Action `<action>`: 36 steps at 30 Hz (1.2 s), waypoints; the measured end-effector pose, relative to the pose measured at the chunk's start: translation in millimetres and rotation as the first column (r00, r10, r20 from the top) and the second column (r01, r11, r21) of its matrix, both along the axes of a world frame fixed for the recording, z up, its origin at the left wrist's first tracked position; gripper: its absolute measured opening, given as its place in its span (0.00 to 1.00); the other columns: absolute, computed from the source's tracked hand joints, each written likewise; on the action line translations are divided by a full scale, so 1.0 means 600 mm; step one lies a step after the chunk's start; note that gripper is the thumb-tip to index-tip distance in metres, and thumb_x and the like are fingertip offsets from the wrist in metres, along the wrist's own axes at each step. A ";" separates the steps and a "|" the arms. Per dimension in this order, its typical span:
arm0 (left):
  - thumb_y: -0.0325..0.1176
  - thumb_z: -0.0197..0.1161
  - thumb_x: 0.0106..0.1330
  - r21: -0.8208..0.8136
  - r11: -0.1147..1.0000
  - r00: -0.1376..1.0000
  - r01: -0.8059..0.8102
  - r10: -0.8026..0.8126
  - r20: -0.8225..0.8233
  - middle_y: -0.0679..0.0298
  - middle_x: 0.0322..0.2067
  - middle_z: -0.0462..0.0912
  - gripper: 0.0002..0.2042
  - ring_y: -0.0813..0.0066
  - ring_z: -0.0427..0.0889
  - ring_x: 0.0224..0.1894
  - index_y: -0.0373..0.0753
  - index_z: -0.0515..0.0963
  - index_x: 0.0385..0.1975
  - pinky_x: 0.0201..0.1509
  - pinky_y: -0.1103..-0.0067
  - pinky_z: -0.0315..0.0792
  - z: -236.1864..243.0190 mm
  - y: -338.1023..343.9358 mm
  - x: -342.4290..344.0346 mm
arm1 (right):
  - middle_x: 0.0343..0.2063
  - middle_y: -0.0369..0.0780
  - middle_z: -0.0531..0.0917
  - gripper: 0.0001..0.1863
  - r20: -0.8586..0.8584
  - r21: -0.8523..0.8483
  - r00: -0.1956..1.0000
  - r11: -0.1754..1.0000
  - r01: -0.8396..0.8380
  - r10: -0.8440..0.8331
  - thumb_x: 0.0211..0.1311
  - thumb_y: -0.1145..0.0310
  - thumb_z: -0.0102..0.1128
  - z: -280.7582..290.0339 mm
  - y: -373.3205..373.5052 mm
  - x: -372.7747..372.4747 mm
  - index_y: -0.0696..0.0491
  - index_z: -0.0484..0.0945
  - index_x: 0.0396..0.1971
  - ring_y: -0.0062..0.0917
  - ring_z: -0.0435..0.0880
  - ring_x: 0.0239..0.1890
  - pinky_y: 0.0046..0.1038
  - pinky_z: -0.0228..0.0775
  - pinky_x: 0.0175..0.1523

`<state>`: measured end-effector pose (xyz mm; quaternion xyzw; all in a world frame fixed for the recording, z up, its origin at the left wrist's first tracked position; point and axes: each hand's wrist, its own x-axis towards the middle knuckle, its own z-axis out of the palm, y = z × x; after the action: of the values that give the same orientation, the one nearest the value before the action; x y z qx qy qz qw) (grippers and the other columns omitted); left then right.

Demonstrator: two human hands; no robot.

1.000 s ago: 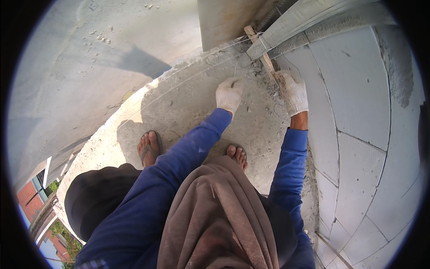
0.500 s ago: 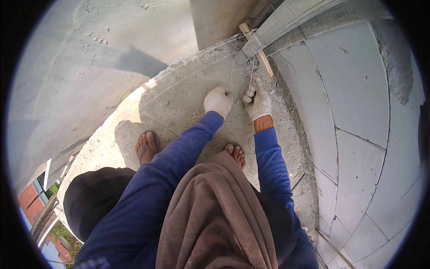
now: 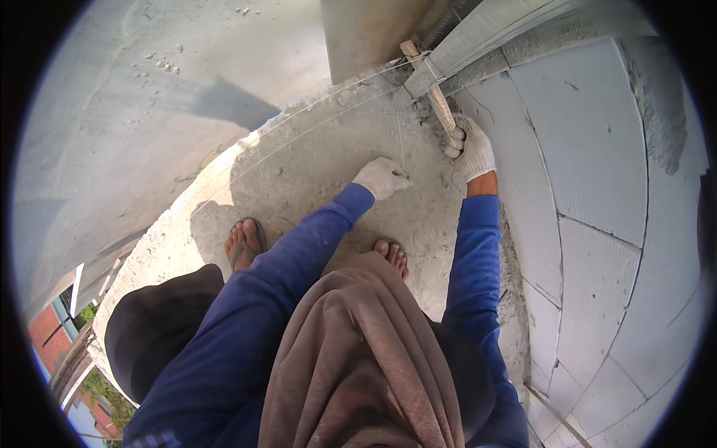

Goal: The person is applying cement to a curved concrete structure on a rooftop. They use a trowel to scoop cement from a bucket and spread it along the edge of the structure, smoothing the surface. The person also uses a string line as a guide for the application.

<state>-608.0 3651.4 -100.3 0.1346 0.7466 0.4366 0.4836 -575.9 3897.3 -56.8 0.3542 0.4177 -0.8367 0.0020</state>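
My left hand (image 3: pixel 382 178), in a white knitted glove, is closed in a pinch on a thin white string (image 3: pixel 399 138). The string rises from the fingers toward a wooden stick (image 3: pixel 439 103), where more string is wound round the stick and a grey post (image 3: pixel 478 45). My right hand (image 3: pixel 473 149), gloved the same way, has its fingers curled round the near end of that stick, close to the block wall. The stick slants across the foot of the post. Its tip is partly hidden by the fingers.
A wall of pale grey blocks (image 3: pixel 590 142) rises on the right. Two taut strings cross the rough concrete floor (image 3: pixel 314 160) toward the left. A smooth grey surface (image 3: pixel 149 119) lies beyond the floor's left edge, with an upright panel (image 3: pixel 366 37) at the back. My sandalled feet stand below.
My right hand has moved right, off the string, onto the stick's near end. My left hand has shifted slightly right and nearer, with the string drawn along in its fingers.
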 end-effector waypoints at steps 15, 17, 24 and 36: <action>0.41 0.68 0.68 0.098 0.974 0.962 -0.205 0.182 0.203 0.70 0.23 0.76 0.15 0.81 0.73 0.22 0.35 0.86 0.43 0.26 0.79 0.68 0.049 -0.003 -0.031 | 0.18 0.30 0.73 0.15 0.146 0.702 0.986 0.694 -0.161 0.081 0.71 0.57 0.56 0.077 -0.045 -0.003 0.54 0.81 0.34 0.20 0.68 0.18 0.25 0.61 0.25; 0.40 0.67 0.68 0.109 0.961 0.945 -0.254 0.222 0.239 0.69 0.23 0.76 0.14 0.81 0.73 0.22 0.35 0.86 0.43 0.26 0.79 0.68 0.043 -0.003 -0.026 | 0.16 0.29 0.71 0.15 0.064 0.125 0.997 0.991 -0.042 0.034 0.71 0.56 0.55 0.061 -0.008 -0.003 0.52 0.80 0.32 0.19 0.66 0.18 0.25 0.58 0.23; 0.38 0.66 0.70 0.129 0.915 0.923 -0.383 0.371 0.106 0.68 0.25 0.80 0.14 0.80 0.75 0.24 0.34 0.85 0.46 0.27 0.79 0.70 0.019 -0.007 -0.021 | 0.27 0.31 0.73 0.14 -0.199 -0.459 0.948 0.878 0.135 -0.250 0.79 0.57 0.48 -0.049 -0.084 0.011 0.52 0.75 0.44 0.20 0.67 0.25 0.25 0.62 0.31; 0.43 0.66 0.65 0.010 0.866 0.785 -0.500 0.458 -0.416 0.51 0.37 0.89 0.14 0.53 0.88 0.44 0.38 0.87 0.38 0.49 0.65 0.79 0.034 -0.001 -0.035 | 0.32 0.35 0.88 0.16 0.070 0.649 0.983 0.756 0.083 -0.168 0.73 0.62 0.63 0.063 -0.158 0.003 0.60 0.85 0.48 0.14 0.81 0.30 0.19 0.70 0.33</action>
<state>-629.1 3650.9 -79.9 0.0036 0.8605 0.4695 0.1978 -573.9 3802.3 -19.2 0.4117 0.6535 -0.6173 -0.1496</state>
